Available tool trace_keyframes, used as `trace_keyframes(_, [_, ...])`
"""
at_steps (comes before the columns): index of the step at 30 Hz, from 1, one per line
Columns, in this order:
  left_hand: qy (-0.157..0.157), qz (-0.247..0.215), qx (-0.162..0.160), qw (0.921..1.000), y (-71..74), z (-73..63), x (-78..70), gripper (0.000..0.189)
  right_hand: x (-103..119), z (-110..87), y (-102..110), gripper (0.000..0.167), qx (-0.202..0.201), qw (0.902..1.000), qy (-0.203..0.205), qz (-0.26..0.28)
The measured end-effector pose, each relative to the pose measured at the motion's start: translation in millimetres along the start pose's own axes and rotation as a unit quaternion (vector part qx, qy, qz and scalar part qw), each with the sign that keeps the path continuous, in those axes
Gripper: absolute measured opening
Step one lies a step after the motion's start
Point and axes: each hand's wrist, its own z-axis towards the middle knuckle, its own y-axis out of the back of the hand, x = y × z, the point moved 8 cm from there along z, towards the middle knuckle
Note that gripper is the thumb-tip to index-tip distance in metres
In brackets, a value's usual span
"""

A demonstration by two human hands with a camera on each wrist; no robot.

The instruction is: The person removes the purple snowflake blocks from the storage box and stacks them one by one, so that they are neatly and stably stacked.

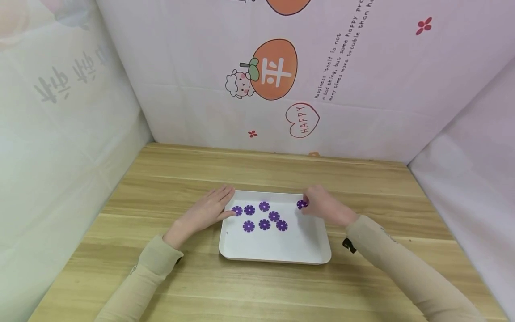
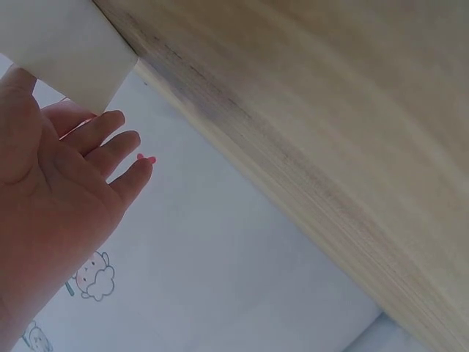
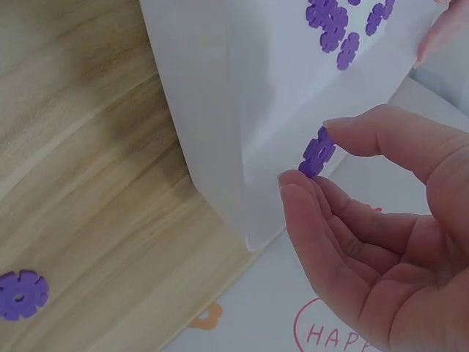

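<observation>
A shallow white tray (image 1: 277,250) lies on the wooden table with several purple notched plastic discs (image 1: 264,224) in it, mostly in its left and middle part. Over the far right corner, my right hand (image 1: 325,206) pinches another purple disc (image 3: 319,152) between thumb and fingertips, tilted on edge in the right wrist view. At the far left corner rests my left hand (image 1: 207,210), fingers extended along the rim and thumb reaching over the edge beside a disc. The left wrist view shows these fingers at the tray's corner (image 2: 110,81).
One more purple disc (image 3: 20,295) lies on the wooden table (image 3: 95,169) outside the tray, in the right wrist view. Printed white cloth (image 1: 193,120) stands as a wall behind the table, with plain sides left and right.
</observation>
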Motion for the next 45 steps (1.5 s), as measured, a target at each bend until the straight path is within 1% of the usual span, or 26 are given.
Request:
trace_keyframes(12, [0.001,-0.006,0.003,1.0,-0.4,0.7,-0.5,0.073,-17.4,-8.8,12.6,0.011,-0.015,0.9998,-0.008,0.01])
trace_keyframes(19, [-0.007,0.001,-0.008,0.9999,0.1,-0.5,-0.8,0.073,-25.6,-15.5,19.4,0.016,-0.027,0.9996,-0.011,-0.005])
trace_keyframes(28, [-0.01,0.008,-0.007,0.9999,-0.5,0.1,-1.3,0.072,-38.9,-23.2,24.2,0.017,-0.054,0.9985,0.0,-0.005])
trace_keyframes(33, [-0.003,0.002,-0.001,1.0,-2.2,0.7,0.0,0.073,-47.7,-27.2,26.2,0.02,-0.068,0.9976,0.002,-0.009])
trace_keyframes(39, [-0.001,-0.003,-0.001,1.0,-2.7,1.2,0.1,0.073,-59.0,-32.4,25.4,0.024,-0.054,0.9985,-0.014,-0.001])
trace_keyframes(45, [0.003,-0.005,0.004,1.0,-2.6,1.4,0.5,0.073,-68.5,-37.4,26.0,0.021,-0.051,0.9985,-0.021,0.0])
